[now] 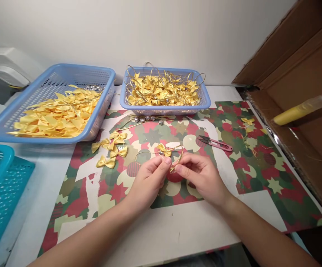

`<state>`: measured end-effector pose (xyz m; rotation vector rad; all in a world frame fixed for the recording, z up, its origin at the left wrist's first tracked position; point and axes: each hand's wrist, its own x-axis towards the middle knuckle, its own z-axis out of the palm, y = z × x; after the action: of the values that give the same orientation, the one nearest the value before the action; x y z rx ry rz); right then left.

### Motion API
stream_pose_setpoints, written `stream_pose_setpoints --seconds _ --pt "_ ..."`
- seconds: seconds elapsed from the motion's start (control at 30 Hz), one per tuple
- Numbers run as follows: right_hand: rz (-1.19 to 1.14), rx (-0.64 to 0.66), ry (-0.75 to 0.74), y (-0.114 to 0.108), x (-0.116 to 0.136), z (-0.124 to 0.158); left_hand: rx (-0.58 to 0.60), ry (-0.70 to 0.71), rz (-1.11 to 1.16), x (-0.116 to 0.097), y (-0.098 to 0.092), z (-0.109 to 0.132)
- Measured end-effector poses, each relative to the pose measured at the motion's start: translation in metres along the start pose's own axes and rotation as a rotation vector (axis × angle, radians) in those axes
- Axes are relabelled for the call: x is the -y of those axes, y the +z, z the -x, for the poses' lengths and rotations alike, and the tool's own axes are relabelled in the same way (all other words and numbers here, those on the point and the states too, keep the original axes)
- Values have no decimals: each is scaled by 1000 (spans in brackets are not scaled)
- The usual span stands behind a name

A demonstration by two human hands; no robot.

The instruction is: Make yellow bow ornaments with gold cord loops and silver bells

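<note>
My left hand (156, 172) is closed, thumb against fingers, pinching gold cord just below a yellow ribbon bow (164, 150). A small silver bell sits beside that bow, partly hidden. In a pinch too, my right hand (199, 174) grips the looped gold cord (181, 152) near its lower end. One thin loop of the cord sticks out to the left of the bow. Several loose yellow bows (118, 151) lie on the patterned paper left of my hands. Beyond them is a row of silver bells (147, 118) with lengths of gold cord.
At the back left stands a blue basket (92, 128) of yellow bows, cord and bells. A second blue basket (166, 108) holds bows with looped cord. Pink thread snips (219, 145) lie right of centre. A teal basket (18, 181) and cardboard box (297, 59) flank the table.
</note>
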<state>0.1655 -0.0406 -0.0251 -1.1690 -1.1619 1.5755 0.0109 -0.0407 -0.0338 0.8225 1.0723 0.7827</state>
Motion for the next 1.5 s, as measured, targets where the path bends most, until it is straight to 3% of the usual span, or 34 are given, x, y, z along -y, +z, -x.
stream_pose_setpoints --seconds 0.63,0.7,0.8,0.9,1.0,1.1,1.17,1.33,1.5 --pt "116 -49 -87 1 -3 3 -80 85 -17 0 -2 2" --pt "192 -99 -160 0 -2 4 -85 126 -56 -2 -1 3" --pt "369 -232 -404 -4 1 8 -78 180 -137 -4 0 5" --pt "544 -204 -550 -6 4 8 -32 242 -240 -4 0 6" --pt "499 -24 -359 -7 5 6 4 333 -354 -5 -2 6" --pt "274 151 -74 -8 4 4 50 378 -444 -9 -5 6" --pt "133 209 30 -8 4 2 101 359 -470 -12 -6 6" --pt "-16 190 105 -6 8 -3 173 270 -403 -16 -9 7" --pt "11 147 61 -5 4 -2 272 214 -329 -19 -9 9"
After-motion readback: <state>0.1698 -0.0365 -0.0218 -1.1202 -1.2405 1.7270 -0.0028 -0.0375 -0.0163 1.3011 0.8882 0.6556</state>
